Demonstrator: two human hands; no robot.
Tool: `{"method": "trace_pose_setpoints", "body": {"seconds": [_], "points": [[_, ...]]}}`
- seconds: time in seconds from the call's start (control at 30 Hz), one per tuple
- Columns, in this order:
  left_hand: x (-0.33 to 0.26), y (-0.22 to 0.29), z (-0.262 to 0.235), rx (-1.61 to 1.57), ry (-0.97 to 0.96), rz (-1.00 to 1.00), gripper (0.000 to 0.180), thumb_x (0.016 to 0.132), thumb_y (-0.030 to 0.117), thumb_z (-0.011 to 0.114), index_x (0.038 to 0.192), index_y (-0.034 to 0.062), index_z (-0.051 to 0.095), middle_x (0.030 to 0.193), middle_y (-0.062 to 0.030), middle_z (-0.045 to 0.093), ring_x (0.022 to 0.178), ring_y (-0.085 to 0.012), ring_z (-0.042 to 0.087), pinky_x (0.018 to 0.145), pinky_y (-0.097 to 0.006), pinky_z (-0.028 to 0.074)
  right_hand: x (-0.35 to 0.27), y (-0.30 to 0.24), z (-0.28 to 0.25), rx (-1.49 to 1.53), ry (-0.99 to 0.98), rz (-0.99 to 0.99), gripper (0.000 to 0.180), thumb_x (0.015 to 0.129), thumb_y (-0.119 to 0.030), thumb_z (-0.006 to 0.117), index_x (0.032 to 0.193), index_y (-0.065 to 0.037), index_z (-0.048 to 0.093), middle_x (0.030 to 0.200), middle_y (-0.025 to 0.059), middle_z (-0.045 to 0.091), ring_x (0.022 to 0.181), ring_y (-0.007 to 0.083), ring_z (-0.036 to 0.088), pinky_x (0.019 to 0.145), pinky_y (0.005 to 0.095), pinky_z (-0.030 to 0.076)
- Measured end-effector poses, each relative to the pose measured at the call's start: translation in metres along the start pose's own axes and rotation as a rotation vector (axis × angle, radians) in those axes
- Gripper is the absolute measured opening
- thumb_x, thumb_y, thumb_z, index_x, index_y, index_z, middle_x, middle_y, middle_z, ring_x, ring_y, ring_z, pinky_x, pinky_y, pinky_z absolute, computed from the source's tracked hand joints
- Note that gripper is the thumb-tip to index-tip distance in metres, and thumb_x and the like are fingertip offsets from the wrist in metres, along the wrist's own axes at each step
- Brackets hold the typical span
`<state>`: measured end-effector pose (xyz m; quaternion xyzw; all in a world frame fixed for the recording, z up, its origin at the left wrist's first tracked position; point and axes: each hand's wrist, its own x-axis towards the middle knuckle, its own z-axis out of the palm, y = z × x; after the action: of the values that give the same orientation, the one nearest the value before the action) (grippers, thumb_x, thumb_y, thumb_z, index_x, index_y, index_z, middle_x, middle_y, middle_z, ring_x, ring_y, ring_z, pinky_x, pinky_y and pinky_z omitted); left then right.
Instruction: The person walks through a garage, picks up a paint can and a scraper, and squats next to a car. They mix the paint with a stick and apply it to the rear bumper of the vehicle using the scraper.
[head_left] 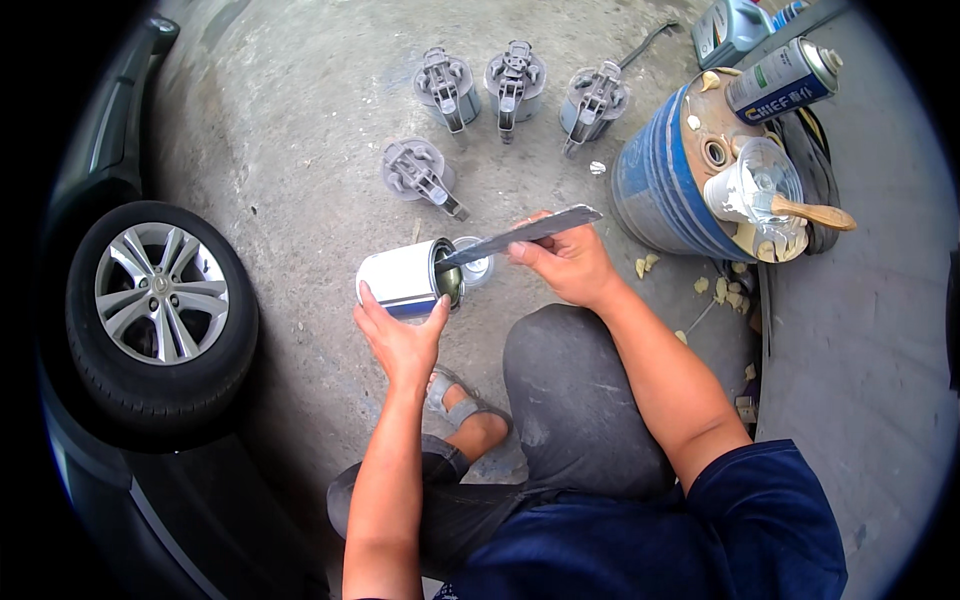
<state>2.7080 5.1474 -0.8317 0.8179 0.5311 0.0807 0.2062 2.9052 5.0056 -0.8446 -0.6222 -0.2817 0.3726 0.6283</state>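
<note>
Can of white metal lies tipped on its side at the centre of the concrete floor, its open mouth facing three o'clock. Largest nearby is the car wheel at nine o'clock, well apart from the can, with bare floor between them. At two o'clock a blue drum stands on end, its rim near the right hand; on its top sit a spray can lying flat and a white tub with a wooden-handled tool in it. Four grey plastic parts stand in a loose group at twelve o'clock, open floor between them and the can. Yellowish scraps litter the ground at the drum's foot. The left hand clasps the can's lower side from six o'clock, fingers spread around it. The right hand is closed on a long flat blade, whose tip reaches into the can's mouth. A small round lid lies just beside the mouth, under the blade.
</note>
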Motion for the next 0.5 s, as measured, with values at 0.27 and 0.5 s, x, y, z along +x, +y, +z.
{"method": "trace_pose_setpoints", "body": {"seconds": [0.27,0.5], "points": [[-0.0003,0.0019,0.0024,0.000,0.009,0.029,0.111,0.064,0.040,0.084,0.145,0.0008,0.019,0.133,-0.0276,0.033,0.122,-0.0417,0.041,0.102,-0.046,0.037,-0.0040,-0.0029,-0.0013,0.080,0.060,-0.015,0.017,0.086,-0.014,0.068,0.095,0.001,0.069,0.080,0.0030,0.067,0.073,0.0079,0.057,0.066,0.0271,0.048],[-0.0009,0.0033,0.0014,0.020,0.026,0.059,0.111,0.063,0.040,0.084,0.145,0.0014,0.019,0.134,-0.0276,0.033,0.123,-0.0426,0.040,0.102,-0.047,0.037,-0.0070,-0.0044,-0.0030,0.102,0.056,-0.046,0.015,0.086,-0.009,0.067,0.098,0.000,0.066,0.081,0.0011,0.063,0.074,0.0076,0.056,0.066,0.0253,0.047]]}}
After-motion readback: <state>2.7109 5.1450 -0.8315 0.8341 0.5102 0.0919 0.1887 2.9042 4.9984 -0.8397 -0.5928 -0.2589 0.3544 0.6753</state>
